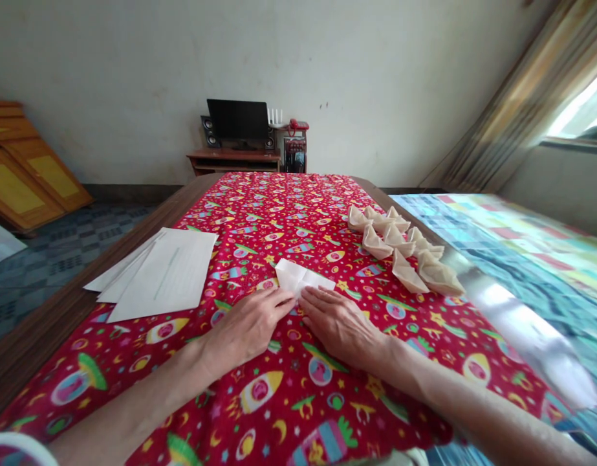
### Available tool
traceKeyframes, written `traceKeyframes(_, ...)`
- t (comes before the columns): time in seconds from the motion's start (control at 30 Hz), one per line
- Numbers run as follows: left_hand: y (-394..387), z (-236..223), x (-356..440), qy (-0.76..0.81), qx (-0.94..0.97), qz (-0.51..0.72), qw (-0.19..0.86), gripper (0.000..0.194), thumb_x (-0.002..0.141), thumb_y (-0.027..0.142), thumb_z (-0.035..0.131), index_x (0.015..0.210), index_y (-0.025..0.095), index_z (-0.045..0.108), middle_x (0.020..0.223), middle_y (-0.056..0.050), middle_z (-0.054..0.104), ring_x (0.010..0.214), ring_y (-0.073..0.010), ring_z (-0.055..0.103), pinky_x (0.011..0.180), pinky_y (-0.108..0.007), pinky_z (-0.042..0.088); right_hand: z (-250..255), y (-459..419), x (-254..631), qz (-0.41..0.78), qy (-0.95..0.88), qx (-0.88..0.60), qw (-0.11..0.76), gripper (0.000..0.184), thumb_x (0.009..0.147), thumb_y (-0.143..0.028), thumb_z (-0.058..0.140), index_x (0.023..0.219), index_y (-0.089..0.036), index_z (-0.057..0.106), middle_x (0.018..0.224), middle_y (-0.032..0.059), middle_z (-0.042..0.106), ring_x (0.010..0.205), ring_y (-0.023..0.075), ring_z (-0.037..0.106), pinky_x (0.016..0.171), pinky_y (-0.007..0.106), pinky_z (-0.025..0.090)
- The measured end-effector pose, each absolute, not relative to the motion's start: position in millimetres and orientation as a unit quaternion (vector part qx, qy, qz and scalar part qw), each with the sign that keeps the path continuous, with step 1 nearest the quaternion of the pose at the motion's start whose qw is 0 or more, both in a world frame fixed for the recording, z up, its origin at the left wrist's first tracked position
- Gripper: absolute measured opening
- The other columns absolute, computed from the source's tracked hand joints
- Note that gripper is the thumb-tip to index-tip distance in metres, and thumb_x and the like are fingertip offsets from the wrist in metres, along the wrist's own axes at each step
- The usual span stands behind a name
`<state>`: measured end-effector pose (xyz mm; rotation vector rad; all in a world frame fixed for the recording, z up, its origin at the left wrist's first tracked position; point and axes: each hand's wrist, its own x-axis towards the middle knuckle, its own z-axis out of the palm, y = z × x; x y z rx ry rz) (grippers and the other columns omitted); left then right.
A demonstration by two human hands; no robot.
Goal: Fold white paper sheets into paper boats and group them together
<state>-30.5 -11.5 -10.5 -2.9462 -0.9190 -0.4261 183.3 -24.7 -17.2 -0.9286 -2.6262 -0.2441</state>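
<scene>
A small folded piece of white paper (298, 275) lies on the red tablecloth in front of me, creases running across it. My left hand (257, 317) has its fingers closed together at the paper's near left side. From the right, my right hand (339, 320) presses its fingers together over the near right edge. The two hands almost meet at the paper's near corner, and both thumbs are largely hidden. To the left, several sheets of white paper (169, 275) lie fanned out. Several folded paper boats (392, 243) of cream colour stand grouped on the right.
The patterned red tablecloth (288, 207) covers a wooden table with a brown edge (152, 226). Beyond it, a monitor (237, 121) and a red telephone (298, 124) stand by the wall. A wooden cabinet (31, 168) is at left; a bed-like surface with a patterned cover (473, 226) is at right.
</scene>
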Motion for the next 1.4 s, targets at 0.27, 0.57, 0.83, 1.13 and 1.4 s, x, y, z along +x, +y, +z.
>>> traceKeyframes(0.27,13,-3,-19,-0.276,-0.949,-0.152,-0.019,0.024,0.092,0.022,0.046,0.111,0.019,0.061,0.113,-0.005,0.061,0.101,-0.02,0.055,0.092,-0.034,0.045,-12,-17,196,-0.078,-0.894,-0.408,0.169,0.024,0.094,-0.021,0.042,0.083,-0.018,0.063,0.084,0.0062,0.068,0.085,0.0175,0.061,0.077,0.029,0.044)
traceKeyframes(0.57,79,-11,-12,-0.318,-0.925,-0.192,-0.075,0.046,0.074,0.031,0.071,0.115,0.02,0.053,0.119,-0.007,0.053,0.115,-0.0225,0.048,0.099,-0.036,0.04,-12,0,201,-0.105,-0.795,-0.567,0.189,0.028,0.084,-0.044,0.058,0.093,-0.017,0.057,0.093,0.0099,0.059,0.082,0.0209,0.054,0.068,0.03,0.041)
traceKeyframes(0.83,85,-10,-16,-0.323,-0.93,-0.149,-0.095,0.045,0.073,0.041,0.071,0.111,0.021,0.059,0.102,-0.004,0.053,0.1,-0.0205,0.051,0.091,-0.033,0.043,-24,13,208,0.015,-0.786,-0.572,0.235,0.023,0.078,-0.037,0.066,0.089,-0.019,0.057,0.083,0.0021,0.063,0.076,0.0162,0.058,0.066,0.025,0.038)
traceKeyframes(1.13,81,-18,-18,-0.354,-0.911,-0.186,-0.103,0.059,0.071,0.042,0.072,0.12,0.018,0.048,0.113,-0.008,0.05,0.111,-0.0247,0.048,0.097,-0.039,0.041,-20,26,206,0.094,-0.77,-0.539,0.328,0.006,0.079,-0.019,0.059,0.076,-0.019,0.065,0.073,-0.0009,0.066,0.065,0.0114,0.057,0.059,0.02,0.036)
traceKeyframes(1.4,73,-34,-18,-0.386,-0.892,-0.224,-0.071,0.051,0.075,0.035,0.071,0.118,0.016,0.051,0.107,-0.008,0.052,0.102,-0.0236,0.053,0.093,-0.039,0.044,-22,57,209,0.1,-0.807,-0.488,0.316,0.012,0.082,-0.021,0.06,0.085,-0.019,0.071,0.08,0.0024,0.07,0.072,0.0127,0.061,0.067,0.02,0.041)
